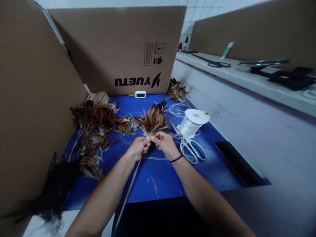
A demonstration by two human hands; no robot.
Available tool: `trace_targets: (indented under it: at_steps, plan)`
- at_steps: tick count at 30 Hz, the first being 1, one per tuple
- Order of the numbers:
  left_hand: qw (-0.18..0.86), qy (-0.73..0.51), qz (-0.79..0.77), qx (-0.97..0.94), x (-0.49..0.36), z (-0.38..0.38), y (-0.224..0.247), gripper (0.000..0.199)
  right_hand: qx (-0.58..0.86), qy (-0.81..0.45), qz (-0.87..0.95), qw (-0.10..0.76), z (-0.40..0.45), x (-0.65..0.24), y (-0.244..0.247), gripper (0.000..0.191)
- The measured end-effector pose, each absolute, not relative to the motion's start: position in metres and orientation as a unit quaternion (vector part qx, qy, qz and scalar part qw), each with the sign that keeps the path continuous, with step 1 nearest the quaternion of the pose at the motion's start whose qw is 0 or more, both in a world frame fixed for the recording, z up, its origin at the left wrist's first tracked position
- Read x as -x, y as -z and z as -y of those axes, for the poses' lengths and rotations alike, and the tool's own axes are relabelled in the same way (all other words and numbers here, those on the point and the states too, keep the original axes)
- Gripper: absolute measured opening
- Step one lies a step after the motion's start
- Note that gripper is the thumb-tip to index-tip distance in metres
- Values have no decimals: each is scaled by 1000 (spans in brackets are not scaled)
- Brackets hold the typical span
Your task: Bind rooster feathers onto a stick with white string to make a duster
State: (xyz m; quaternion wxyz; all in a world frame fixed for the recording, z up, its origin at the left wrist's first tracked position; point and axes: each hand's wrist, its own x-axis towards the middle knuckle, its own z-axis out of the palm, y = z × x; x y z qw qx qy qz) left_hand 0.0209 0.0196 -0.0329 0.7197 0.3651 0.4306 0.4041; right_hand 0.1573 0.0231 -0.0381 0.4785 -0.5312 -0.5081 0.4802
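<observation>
Both hands meet at the base of a bundle of brown and black feathers (pixel 154 120), which fans out away from me. My left hand (pixel 139 147) is closed around the lower end, where a thin stick (pixel 128 192) runs down toward me. With thumb and finger, my right hand (pixel 165 143) pinches at the same base; what exactly lies between those fingertips is too small to make out. Just right of that hand lie metal scissors (pixel 189 144) with their blades slightly apart. They rest against a white spool of clear string (pixel 190 123).
Loose brown feathers (pixel 95 121) are heaped at the left, with black feathers (pixel 60 184) nearer me. Cardboard panels (pixel 118 42) wall the blue table (pixel 170 184). A dark phone-like slab (pixel 238 163) lies at right, below a ledge (pixel 209 65) holding tools. A small white device (pixel 140 94) sits behind.
</observation>
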Motion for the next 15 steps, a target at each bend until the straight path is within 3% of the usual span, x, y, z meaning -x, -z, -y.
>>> trace_targets:
  at_steps: [3,7,12,15]
  plan:
    - [710,-418,-441,-356,-20,-21,33,30,551,-289,613,487,-19,-161,34,17]
    - [710,-425,-433,-358,-17,-22,30,30,547,-82,725,411,-15,-165,34,11]
    - [713,-422,-427,-361,-15,-22,26,33,549,-171,747,334,-16,-163,39,25]
    - [714,-427,-424,-357,-14,-22,25,33,552,-212,738,327,-17,-163,40,20]
